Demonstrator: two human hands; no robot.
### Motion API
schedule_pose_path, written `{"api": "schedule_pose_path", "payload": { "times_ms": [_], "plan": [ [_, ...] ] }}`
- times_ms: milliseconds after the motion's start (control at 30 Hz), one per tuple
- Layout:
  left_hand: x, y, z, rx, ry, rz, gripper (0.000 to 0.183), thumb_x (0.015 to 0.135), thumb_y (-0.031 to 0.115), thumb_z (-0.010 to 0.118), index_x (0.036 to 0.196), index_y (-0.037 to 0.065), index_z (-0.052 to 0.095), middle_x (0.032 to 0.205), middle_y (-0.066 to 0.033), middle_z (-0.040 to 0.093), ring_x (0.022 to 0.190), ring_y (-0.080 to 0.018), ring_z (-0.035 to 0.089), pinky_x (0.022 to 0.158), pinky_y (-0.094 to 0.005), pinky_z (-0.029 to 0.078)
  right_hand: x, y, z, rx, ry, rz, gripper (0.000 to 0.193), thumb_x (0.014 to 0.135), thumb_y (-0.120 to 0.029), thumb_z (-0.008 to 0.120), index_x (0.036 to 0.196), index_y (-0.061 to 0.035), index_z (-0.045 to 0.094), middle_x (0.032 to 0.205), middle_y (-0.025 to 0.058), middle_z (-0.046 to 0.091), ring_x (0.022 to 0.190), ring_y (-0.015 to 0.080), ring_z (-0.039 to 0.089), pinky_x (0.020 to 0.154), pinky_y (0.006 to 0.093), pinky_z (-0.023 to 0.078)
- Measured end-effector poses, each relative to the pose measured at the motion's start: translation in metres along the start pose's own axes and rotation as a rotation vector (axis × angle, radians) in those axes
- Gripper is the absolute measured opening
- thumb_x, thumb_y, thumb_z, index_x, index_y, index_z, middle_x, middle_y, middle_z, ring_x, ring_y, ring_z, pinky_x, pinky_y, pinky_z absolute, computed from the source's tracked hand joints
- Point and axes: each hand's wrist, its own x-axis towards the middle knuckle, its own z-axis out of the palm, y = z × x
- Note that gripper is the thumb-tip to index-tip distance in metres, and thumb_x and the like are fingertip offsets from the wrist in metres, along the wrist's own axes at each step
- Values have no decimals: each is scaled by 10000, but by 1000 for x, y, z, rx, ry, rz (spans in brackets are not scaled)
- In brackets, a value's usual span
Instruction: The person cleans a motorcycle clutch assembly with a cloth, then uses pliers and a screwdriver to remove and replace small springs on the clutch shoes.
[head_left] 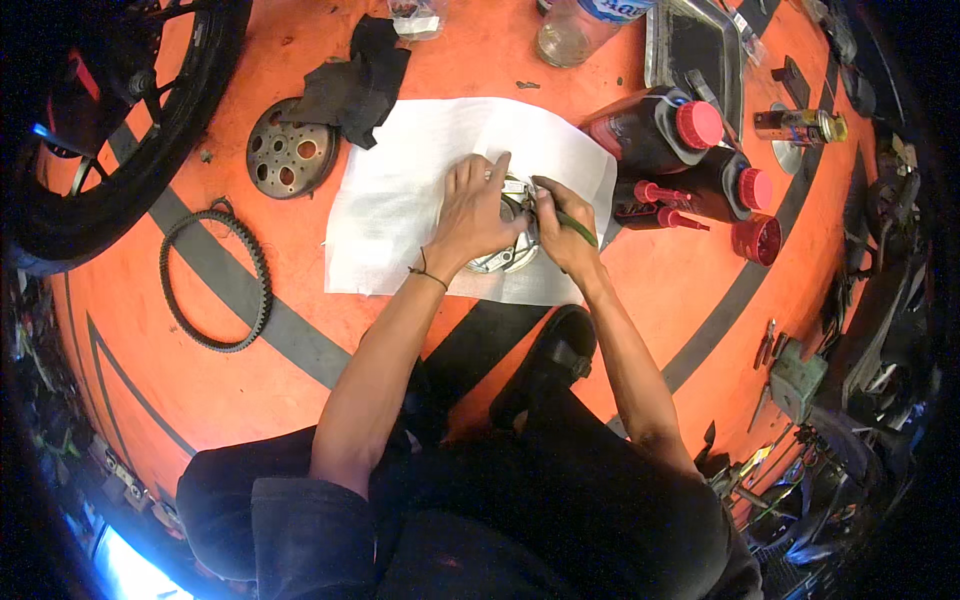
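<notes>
Your right hand (568, 232) grips green-handled tool (579, 229); it could slip if round metal part (515, 258) under left hand (474, 212) (can't tell its grip) shifts.

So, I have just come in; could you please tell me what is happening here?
A person is working on a round silvery metal part, apparently a clutch, on a white sheet. The left hand lies over it; the right hand holds a green-handled tool to it. A toothed belt and perforated metal drum lie to the left; dark bottles with red caps are to the right.
</notes>
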Motion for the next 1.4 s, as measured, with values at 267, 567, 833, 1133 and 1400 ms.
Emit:
{"api": "schedule_pose_path", "payload": {
  "times_ms": [267, 567, 833, 1133, 1400],
  "plan": [
    [-22, 6, -7, 194, -216, -28, 1511, 388, 667, 885, 1521, -40, 175, 1535, -288, 230, 1471, -443, 134, 1170, -606, 119, -9, -8, 14, -28, 113, -55, 282, 1001, -176, 523, 889, 25, 685, 739, 189, 609, 663, 350, 627, 618, 432, 480],
    [-24, -1, -7, 216, -206, 44, 1515, 380, 615, 892, 1507, -87, 163, 1496, -313, 262, 1428, -478, 190, 1148, -612, 153, 3, -16, 10, -44, 44, 203, 428, 1003, -283, 488, 792, 41, 670, 716, 249, 639, 664, 390, 643, 644, 457, 485],
    [-25, 0, -7, 209, -182, 37, 1393, 398, 513, 889, 1480, -88, 250, 1467, -292, 308, 1389, -455, 253, 1114, -561, 224, -9, -11, 25, -20, 181, 224, 420, 1013, -255, 475, 792, 50, 662, 703, 236, 634, 638, 370, 630, 633, 448, 476],
    [-21, -2, -2, 189, -147, 50, 1363, 379, 489, 896, 1460, -76, 288, 1429, -273, 357, 1380, -446, 282, 1092, -575, 247, -16, 6, 39, 11, 322, 202, 417, 1015, -262, 463, 761, 37, 607, 668, 196, 594, 578, 299, 564, 580, 417, 438],
    [-22, -6, -6, 133, -122, 64, 1320, 413, 481, 893, 1459, -75, 310, 1445, -270, 361, 1373, -431, 308, 1102, -551, 272, -11, -5, 45, -143, 331, 89, 390, 1019, -236, 459, 737, 19, 548, 620, 134, 540, 545, 215, 486, 536, 370, 402]
  ]
}}
